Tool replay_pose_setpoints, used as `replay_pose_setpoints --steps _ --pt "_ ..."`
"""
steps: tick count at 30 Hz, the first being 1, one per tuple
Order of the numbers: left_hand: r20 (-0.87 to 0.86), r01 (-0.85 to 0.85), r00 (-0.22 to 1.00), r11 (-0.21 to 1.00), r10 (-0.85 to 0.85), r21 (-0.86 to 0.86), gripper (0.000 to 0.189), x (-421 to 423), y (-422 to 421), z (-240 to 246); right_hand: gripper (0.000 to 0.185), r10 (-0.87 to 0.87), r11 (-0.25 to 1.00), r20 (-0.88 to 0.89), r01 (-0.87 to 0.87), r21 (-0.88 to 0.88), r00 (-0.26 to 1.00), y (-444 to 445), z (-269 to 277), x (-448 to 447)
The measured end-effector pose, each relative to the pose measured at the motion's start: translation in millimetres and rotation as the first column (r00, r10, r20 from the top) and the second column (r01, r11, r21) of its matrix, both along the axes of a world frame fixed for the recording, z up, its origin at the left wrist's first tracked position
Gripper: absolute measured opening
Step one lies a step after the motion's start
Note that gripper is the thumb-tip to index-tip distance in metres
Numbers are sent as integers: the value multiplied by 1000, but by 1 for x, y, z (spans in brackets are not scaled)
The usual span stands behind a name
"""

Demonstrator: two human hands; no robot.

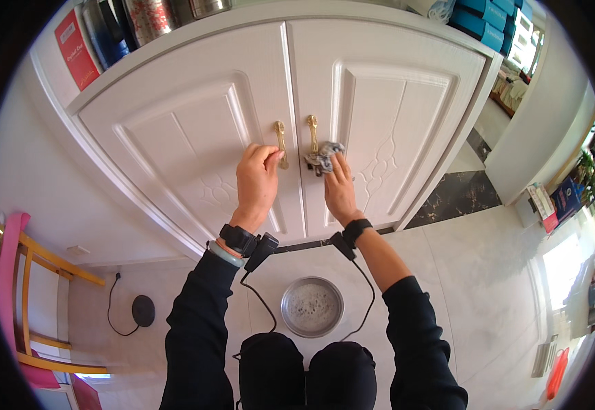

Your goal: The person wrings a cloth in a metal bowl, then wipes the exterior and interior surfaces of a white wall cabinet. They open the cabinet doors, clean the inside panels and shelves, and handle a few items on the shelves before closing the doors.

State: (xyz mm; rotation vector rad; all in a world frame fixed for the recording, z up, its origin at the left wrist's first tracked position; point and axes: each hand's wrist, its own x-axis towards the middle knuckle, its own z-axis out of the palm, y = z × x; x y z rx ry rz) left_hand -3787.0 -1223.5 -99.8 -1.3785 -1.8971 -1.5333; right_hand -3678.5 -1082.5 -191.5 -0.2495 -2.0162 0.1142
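A white cabinet with two panelled doors stands before me. On the left door is an ornate gold-coloured handle, and my left hand is at its lower part with thumb and fingertips pinched together; whether they grip the handle I cannot tell. My right hand presses a crumpled, wet-looking grey patterned cloth against the right door, just under that door's gold-coloured handle. Both doors are closed. On the floor by my knees sits a round metal basin holding cloudy, sudsy water.
A red box, metal flasks and teal boxes stand on the cabinet top. A black disc with a cord lies on the floor at left, near a yellow-framed chair. Boxes and plants are at right.
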Motion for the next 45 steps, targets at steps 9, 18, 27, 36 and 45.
replay_pose_setpoints --steps 9,18,27,36,45 --pt "21 14 1000 998 -12 -66 6 -10 3 10 42 -51 997 -5 51 50 999 -33 38 -51" --pt "88 88 993 984 -74 -156 9 -15 4 12 35 -1 999 -14 2 37 1000 -42 -16 -18" --pt "64 50 997 984 -39 -171 3 -16 3 11 32 -94 983 -105 109 145 990 -34 48 -21" --pt "16 7 1000 984 -5 -176 5 -17 4 8 15 -177 976 53 168 141 983 -33 32 -18" --pt "9 -9 1000 984 10 -176 5 -15 5 8 21 -225 971 86 216 101 970 -37 31 -15"
